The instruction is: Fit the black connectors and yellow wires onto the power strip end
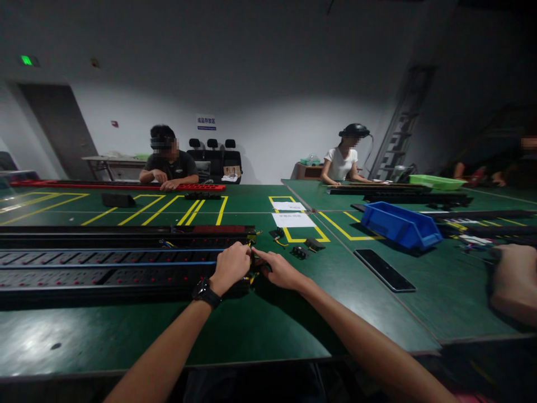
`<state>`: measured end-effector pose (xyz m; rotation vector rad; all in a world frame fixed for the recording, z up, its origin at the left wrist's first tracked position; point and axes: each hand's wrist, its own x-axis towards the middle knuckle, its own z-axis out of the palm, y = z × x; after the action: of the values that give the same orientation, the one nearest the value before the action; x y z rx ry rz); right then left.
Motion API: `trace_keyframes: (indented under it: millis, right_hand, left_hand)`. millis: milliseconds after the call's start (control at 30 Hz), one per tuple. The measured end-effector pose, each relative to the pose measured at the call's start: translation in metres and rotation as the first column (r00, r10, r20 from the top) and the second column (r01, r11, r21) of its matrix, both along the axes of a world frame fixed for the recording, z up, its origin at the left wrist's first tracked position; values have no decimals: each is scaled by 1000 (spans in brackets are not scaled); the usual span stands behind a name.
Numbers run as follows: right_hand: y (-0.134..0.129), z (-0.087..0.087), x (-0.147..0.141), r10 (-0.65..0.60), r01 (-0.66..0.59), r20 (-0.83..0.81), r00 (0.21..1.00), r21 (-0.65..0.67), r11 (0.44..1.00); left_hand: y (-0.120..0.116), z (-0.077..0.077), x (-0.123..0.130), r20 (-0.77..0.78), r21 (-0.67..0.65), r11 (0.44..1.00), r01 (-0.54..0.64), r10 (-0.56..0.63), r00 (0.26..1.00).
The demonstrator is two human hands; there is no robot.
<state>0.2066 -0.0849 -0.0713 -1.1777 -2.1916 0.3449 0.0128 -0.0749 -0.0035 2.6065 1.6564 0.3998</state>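
A long black rail [138, 278] with blue edge strips and rows of red dots lies across the table, its right end under my hands. My left hand [232, 267], with a black watch on the wrist, is closed at that end, the fingertips curled out of sight. Opposite it, my right hand [280, 270] has its index finger stretched to the rail end and the thumb below. Between them is a small black end piece [257, 262], partly hidden and dark. Yellow wires [254, 278] stick out just beneath.
Right of my hands lie small black parts [300, 252], a wired connector [277, 234], a phone [384, 270] and a blue bin [398, 225]. White paper labels [293, 220] lie behind. Another person's hand [515, 282] is at far right. Two people work across the green table [293, 330].
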Motion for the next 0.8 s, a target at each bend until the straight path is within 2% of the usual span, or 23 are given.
trace_keyframes:
  millis: [300,667,800]
  right_hand:
    - [-3,1,-2,-7,7,-9,1000,3,1000]
    - [-4,4,-4,-20,20,-32,999,4,1000]
    - [-5,7,-6,16,-20,-103,995,-37,999]
  left_hand:
    - [5,-6,0,10,-4,1000,10,-9,1000]
    - [4,-1,0,-14,-13,1000,22,-22,1000]
    - [5,-2,0,-22,-26,1000,14,-15,1000]
